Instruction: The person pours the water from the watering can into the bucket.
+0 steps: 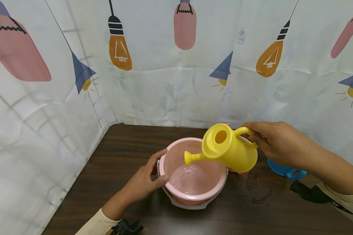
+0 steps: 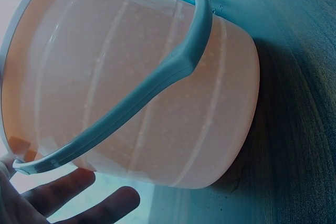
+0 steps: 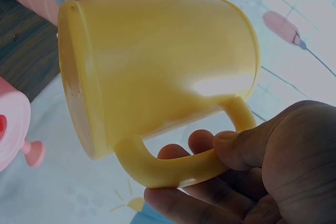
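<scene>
My right hand (image 1: 273,140) grips the handle of a yellow watering can (image 1: 238,153), fingers and thumb wrapped round it in the right wrist view. The can is tilted, its spout head above the opening of a pink bucket (image 1: 191,198). Rippling water (image 1: 191,179) lies in the bottom of the bucket. At the bucket's left rim, my left hand (image 1: 144,181) rests its thumb and forefinger on the edge. Its other fingers (image 2: 107,205) stretch out beside the bucket wall in the left wrist view. A grey bail handle (image 2: 152,85) hangs down the bucket's side.
A blue cup-like thing with a handle (image 1: 295,174) stands right of the bucket, partly under my right forearm. Behind the yellow can is a pink watering can (image 3: 13,124), mostly hidden in the head view. Water spots (image 1: 260,197) mark the dark wooden table (image 1: 126,150). A patterned curtain surrounds it.
</scene>
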The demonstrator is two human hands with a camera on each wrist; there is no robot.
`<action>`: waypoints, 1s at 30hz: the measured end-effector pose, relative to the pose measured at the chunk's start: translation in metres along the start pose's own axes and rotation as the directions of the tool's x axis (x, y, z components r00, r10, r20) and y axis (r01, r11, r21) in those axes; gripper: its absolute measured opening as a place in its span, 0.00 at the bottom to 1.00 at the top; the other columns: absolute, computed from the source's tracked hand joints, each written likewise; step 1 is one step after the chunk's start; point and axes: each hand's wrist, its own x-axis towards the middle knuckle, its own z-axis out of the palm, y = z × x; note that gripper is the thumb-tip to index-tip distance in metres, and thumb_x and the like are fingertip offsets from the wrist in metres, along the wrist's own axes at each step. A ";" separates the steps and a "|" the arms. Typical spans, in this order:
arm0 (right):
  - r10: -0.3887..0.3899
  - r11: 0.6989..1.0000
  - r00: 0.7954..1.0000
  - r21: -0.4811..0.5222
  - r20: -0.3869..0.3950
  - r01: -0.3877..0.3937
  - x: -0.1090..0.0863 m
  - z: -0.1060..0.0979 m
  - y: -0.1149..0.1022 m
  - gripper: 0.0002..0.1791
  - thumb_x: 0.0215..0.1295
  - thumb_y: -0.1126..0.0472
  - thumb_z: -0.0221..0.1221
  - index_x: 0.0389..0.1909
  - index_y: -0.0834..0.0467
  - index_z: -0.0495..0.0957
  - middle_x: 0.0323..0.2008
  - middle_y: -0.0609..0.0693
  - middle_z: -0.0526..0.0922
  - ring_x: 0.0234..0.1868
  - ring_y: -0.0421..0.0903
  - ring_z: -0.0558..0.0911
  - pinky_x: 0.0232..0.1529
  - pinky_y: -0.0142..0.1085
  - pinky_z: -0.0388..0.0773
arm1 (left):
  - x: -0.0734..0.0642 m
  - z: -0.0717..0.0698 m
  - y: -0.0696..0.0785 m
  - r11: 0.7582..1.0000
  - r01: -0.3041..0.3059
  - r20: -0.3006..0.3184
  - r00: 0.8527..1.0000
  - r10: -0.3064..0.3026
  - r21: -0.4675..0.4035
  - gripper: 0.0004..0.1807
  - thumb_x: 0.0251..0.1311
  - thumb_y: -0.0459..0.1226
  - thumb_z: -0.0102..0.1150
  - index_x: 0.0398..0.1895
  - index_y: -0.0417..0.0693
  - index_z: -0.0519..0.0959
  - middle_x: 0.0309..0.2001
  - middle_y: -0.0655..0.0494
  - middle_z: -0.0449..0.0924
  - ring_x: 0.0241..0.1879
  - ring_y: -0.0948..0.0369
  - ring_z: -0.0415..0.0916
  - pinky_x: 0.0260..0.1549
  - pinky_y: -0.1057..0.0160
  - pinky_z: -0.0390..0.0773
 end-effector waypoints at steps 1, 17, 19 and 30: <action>-0.002 1.000 1.000 0.001 0.000 0.002 0.000 0.000 0.000 0.21 0.64 0.73 0.66 0.55 0.53 0.81 0.41 0.43 0.85 0.31 0.35 0.76 0.27 0.32 0.74 | 0.000 0.000 0.000 1.000 0.000 0.000 1.000 0.000 0.000 0.43 0.65 0.46 0.63 0.79 0.77 0.52 0.60 0.50 0.79 0.57 0.52 0.79 0.55 0.36 0.73; -0.005 1.000 1.000 -0.009 0.011 0.006 0.000 -0.001 0.000 0.20 0.64 0.72 0.66 0.54 0.51 0.81 0.41 0.42 0.85 0.32 0.35 0.76 0.29 0.32 0.75 | 0.001 -0.001 0.000 1.000 -0.017 0.003 1.000 0.017 0.008 0.43 0.66 0.45 0.62 0.79 0.75 0.52 0.61 0.48 0.79 0.58 0.53 0.78 0.55 0.37 0.73; -0.009 1.000 1.000 -0.008 0.011 0.009 0.001 -0.001 0.001 0.20 0.64 0.72 0.66 0.54 0.52 0.81 0.41 0.43 0.85 0.32 0.35 0.76 0.29 0.32 0.76 | 0.001 -0.001 0.000 1.000 -0.012 0.005 1.000 0.012 0.008 0.43 0.66 0.45 0.62 0.79 0.75 0.51 0.60 0.48 0.79 0.58 0.53 0.79 0.55 0.37 0.73; -0.016 1.000 1.000 -0.007 0.008 0.016 0.002 -0.001 0.000 0.20 0.63 0.72 0.67 0.54 0.52 0.81 0.41 0.41 0.85 0.31 0.35 0.75 0.28 0.32 0.75 | 0.000 -0.001 0.000 1.000 -0.002 0.000 1.000 0.002 0.002 0.43 0.66 0.45 0.62 0.79 0.75 0.52 0.59 0.49 0.80 0.57 0.51 0.79 0.55 0.37 0.73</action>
